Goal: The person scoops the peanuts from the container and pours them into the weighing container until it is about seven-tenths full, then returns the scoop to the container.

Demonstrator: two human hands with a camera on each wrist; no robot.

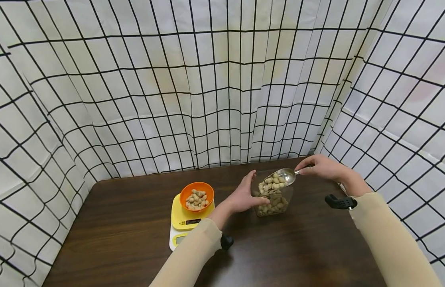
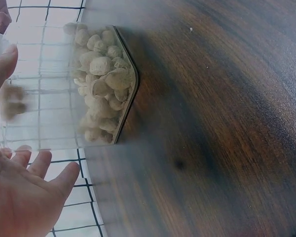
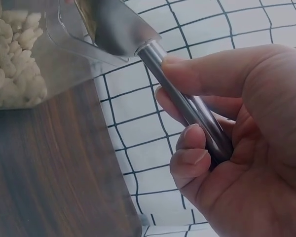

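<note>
A clear plastic container (image 1: pixel 290 194) of unshelled peanuts (image 2: pixel 101 89) stands on the brown table. My left hand (image 1: pixel 241 196) holds it from the left, thumb on one side and fingers spread along another. In my right hand (image 1: pixel 324 168) is the handle (image 3: pixel 180 101) of a metal scoop (image 1: pixel 288 174), gripped between thumb and curled fingers. The scoop tilts down toward the left over the container's mouth, with peanuts (image 1: pixel 275 181) lying in its bowl. More peanuts show through the container's lower walls.
Left of the container, an orange bowl (image 1: pixel 183 194) with peanuts sits on a yellow and white kitchen scale (image 1: pixel 178 218). My left forearm partly covers the scale's display. A white curtain (image 1: pixel 208 99) with black grid lines surrounds the table (image 1: pixel 129 223) at the back and sides.
</note>
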